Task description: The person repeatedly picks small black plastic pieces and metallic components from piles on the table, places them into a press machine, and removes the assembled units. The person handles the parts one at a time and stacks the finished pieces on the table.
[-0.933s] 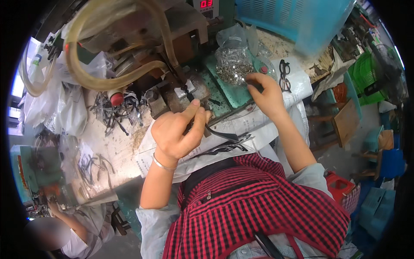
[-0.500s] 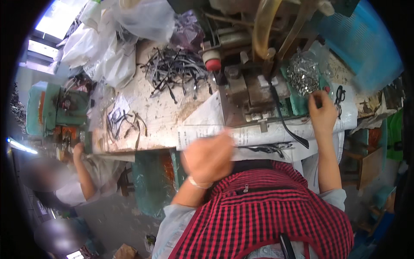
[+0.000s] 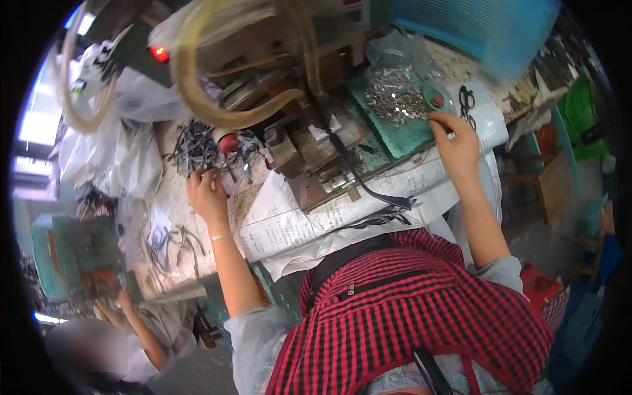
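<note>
My left hand is at the near edge of a pile of dark eyeglass temples, fingers bent and slightly apart, with no temple clearly held. My right hand is beside a heap of small shiny metal parts on a green surface. Its thumb and forefinger are pinched together; whatever may be between them is too small to make out. Between my hands, a single dark temple lies slanted in the bench machine, its curved end sticking out toward me. More dark temples lie on the paper near my apron.
A yellowish hose and a red knob are close above my left hand. Black-framed glasses lie right of the metal parts. A blue basket stands at the back. To the left, another person's arm is by a green machine.
My left hand has moved from in front of my apron out to the temple pile. My right hand stays by the metal parts. The whole view has turned and shifted.
</note>
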Action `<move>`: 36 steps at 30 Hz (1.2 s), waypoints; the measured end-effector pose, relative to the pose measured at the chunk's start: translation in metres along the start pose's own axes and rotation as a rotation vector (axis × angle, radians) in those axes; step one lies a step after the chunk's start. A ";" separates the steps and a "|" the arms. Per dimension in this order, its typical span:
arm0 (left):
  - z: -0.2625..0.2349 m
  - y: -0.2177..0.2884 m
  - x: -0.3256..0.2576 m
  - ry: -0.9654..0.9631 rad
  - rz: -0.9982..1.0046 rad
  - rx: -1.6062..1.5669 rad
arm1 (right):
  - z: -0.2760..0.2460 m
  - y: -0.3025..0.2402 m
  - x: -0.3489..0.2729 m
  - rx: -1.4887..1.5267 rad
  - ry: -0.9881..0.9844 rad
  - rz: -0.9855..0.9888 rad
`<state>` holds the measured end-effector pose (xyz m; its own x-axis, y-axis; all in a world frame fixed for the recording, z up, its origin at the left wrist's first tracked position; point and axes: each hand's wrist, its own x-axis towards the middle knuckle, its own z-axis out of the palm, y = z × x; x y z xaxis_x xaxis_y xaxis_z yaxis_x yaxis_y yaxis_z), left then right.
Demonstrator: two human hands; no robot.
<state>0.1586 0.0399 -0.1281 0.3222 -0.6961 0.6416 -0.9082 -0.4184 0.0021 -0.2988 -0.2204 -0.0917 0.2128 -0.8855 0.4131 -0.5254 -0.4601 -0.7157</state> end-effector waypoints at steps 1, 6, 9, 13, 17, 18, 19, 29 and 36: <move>-0.010 0.007 0.003 0.025 -0.002 0.026 | -0.012 0.009 -0.004 -0.041 0.061 -0.065; -0.034 0.031 0.006 0.066 -0.572 -0.991 | -0.023 -0.018 -0.016 0.223 0.017 -0.032; -0.039 0.045 0.020 -0.014 -0.611 -1.120 | -0.008 -0.086 0.010 0.356 -0.158 -0.251; -0.024 0.089 0.019 -0.054 -0.853 -1.392 | 0.044 -0.125 0.033 0.509 -0.161 -0.276; -0.032 0.110 -0.004 0.087 -1.033 -1.171 | 0.058 -0.133 0.009 0.788 -0.214 -0.090; -0.039 0.117 -0.003 0.187 -0.970 -1.141 | 0.062 -0.136 0.005 0.897 -0.200 -0.024; -0.045 0.124 0.004 0.295 -0.893 -1.120 | 0.063 -0.139 0.005 1.003 -0.172 0.026; -0.132 0.211 0.049 0.304 0.296 -0.724 | 0.022 -0.174 -0.008 0.949 -0.328 0.028; -0.111 0.243 0.073 0.262 0.620 -0.588 | 0.024 -0.091 0.054 0.593 -0.235 0.038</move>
<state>-0.0686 -0.0476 0.0043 -0.2782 -0.5118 0.8128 -0.9121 0.4060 -0.0566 -0.2195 -0.2281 -0.0180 0.4133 -0.8617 0.2945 -0.0053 -0.3257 -0.9454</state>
